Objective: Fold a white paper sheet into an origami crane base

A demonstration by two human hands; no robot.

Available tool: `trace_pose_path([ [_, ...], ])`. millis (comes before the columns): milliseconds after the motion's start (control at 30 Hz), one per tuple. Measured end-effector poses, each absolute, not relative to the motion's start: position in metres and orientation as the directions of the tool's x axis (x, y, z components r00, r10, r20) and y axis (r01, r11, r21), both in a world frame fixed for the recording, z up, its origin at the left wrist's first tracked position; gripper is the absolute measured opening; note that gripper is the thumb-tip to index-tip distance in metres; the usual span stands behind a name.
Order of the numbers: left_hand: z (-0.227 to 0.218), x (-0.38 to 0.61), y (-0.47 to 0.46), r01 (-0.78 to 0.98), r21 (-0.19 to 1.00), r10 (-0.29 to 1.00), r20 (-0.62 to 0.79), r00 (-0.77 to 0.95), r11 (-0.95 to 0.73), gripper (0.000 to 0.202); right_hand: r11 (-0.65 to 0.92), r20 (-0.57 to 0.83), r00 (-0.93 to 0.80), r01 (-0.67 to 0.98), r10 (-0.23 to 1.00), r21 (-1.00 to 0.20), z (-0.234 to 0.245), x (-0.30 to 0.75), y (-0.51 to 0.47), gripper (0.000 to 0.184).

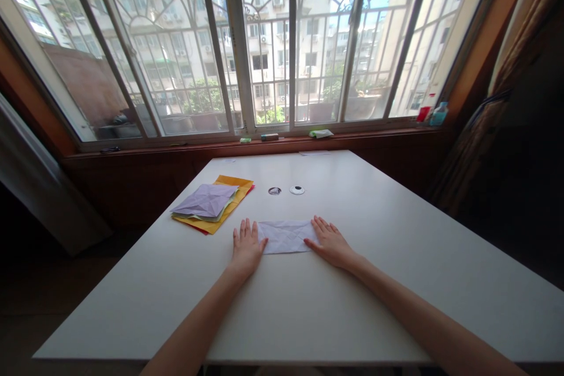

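Observation:
A pale lilac sheet of paper, folded into a rectangle and marked with creases, lies flat on the white table. My left hand rests at its left end, fingers stretched out and the thumb on the paper's edge. At the right end lies my right hand, palm down with its fingers extended and its thumb touching the paper. Neither hand grips anything.
A stack of creased papers, with a lilac sheet over a yellow one, lies at the table's left. Two round holes pierce the tabletop beyond the paper. Small items, including a green-and-white packet, sit along the windowsill.

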State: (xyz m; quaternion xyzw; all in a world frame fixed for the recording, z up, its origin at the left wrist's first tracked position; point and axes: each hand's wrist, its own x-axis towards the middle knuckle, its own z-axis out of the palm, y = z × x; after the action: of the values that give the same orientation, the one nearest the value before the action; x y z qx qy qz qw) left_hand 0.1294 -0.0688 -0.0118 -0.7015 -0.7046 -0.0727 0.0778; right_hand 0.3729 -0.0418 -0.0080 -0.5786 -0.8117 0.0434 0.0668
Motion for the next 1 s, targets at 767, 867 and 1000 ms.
trace_pose_path([
  [767, 0.012, 0.146, -0.082, 0.604, 0.315, 0.681, 0.344, 0.646, -0.732, 0.029, 0.429, 0.407, -0.282, 0.84, 0.869, -0.332, 0.002, 0.377, -0.046, 0.039],
  [867, 0.013, 0.147, -0.083, 0.585, 0.31, 0.662, 0.354, 0.661, -0.75, 0.03, 0.498, 0.406, -0.343, 0.78, 0.847, -0.379, 0.0, 0.377, -0.044, 0.031],
  [1000, 0.012, 0.145, -0.083, 0.589, 0.298, 0.66, 0.344, 0.668, -0.751, 0.029, 0.542, 0.391, -0.396, 0.737, 0.831, -0.404, 0.0, 0.376, -0.045, 0.026],
])
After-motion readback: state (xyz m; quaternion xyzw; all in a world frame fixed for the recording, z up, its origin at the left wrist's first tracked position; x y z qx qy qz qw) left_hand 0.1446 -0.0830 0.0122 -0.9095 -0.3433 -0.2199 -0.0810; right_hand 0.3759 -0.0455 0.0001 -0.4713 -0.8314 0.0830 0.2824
